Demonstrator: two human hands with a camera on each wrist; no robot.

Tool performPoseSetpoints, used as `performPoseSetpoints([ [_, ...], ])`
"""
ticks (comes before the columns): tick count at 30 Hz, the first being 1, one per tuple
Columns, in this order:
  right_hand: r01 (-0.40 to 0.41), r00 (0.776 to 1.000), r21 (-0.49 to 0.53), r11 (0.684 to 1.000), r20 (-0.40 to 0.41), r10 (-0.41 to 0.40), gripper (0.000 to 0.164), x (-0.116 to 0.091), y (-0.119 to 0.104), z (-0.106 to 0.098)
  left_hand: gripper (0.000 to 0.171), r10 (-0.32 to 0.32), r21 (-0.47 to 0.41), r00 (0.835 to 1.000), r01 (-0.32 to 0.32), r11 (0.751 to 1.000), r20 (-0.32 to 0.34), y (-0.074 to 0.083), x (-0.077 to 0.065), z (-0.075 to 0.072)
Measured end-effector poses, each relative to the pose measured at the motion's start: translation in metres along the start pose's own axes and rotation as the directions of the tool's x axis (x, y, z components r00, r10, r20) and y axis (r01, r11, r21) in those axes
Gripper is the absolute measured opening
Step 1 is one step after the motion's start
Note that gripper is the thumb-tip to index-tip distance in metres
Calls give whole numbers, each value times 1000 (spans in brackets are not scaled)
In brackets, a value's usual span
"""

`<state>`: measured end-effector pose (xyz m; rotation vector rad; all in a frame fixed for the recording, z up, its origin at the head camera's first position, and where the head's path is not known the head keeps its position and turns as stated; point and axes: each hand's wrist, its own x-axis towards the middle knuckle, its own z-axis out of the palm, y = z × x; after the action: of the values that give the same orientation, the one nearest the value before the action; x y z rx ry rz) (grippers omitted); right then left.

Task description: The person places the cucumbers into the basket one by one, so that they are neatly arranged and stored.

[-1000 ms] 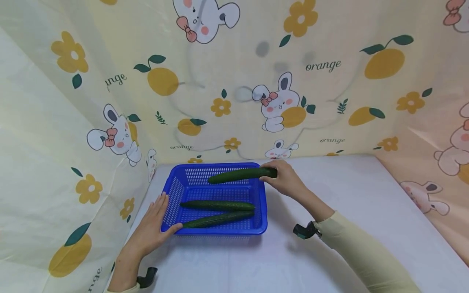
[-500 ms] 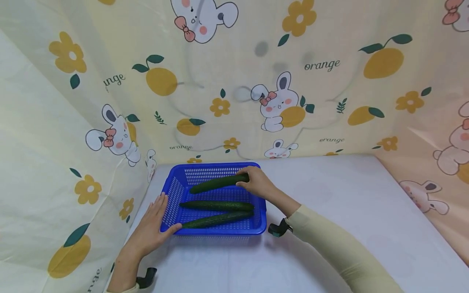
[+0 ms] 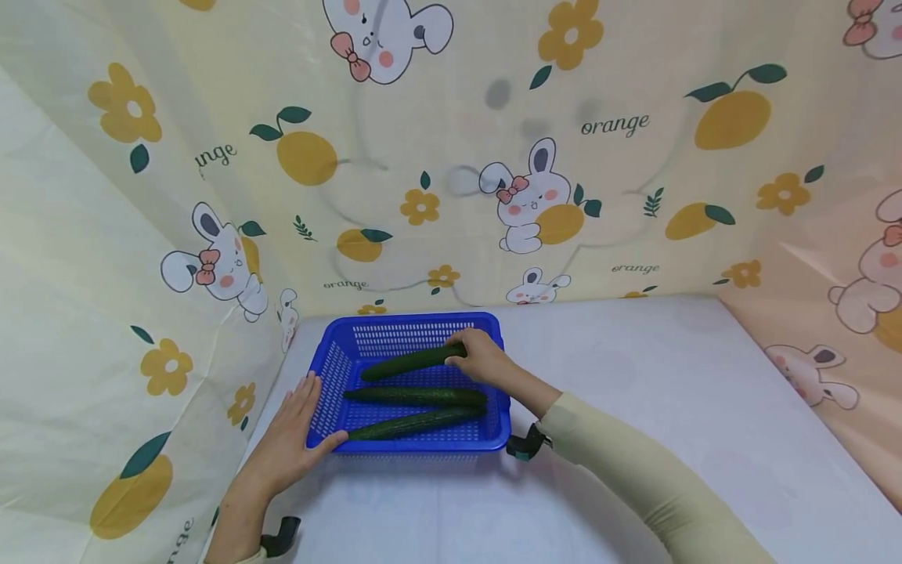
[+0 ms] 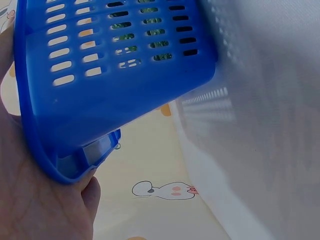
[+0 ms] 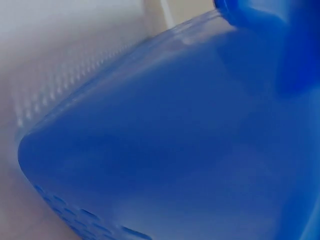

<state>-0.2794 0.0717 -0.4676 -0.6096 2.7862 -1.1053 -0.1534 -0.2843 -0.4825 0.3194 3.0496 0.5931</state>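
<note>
In the head view a blue plastic basket [image 3: 430, 446] stands on the table with cucumbers in it. My right hand [image 3: 486, 362] reaches over its right side and grips one cucumber [image 3: 405, 363] by the right end, low inside the basket towards the back. Two more cucumbers lie in front of it, a middle one [image 3: 416, 396] and a front one [image 3: 416, 424]. My left hand [image 3: 285, 439] rests on the basket's left rim, fingers straight and thumb spread along the front corner. The left wrist view shows this palm [image 4: 45, 185] against the rim. Basket wall [image 5: 150, 140] fills the right wrist view, hiding that hand.
A white-covered table [image 3: 634, 376] extends right of the basket and in front of it. Behind and at the sides hangs a cream curtain [image 3: 423, 251] printed with rabbits, flowers and oranges. A dark wrist device [image 3: 527, 443] sits close to the basket's front right corner.
My right hand has moved left and down with its cucumber, from over the basket's right rim to low inside, behind the other two. My left hand has stayed on the rim.
</note>
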Motion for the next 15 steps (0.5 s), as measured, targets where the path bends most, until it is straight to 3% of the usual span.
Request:
performPoseSetpoints([
  [15, 71, 996, -18, 997, 50, -70, 30, -2, -1, 5, 109, 9, 0, 1000, -9, 1000, 2, -1, 0, 1],
])
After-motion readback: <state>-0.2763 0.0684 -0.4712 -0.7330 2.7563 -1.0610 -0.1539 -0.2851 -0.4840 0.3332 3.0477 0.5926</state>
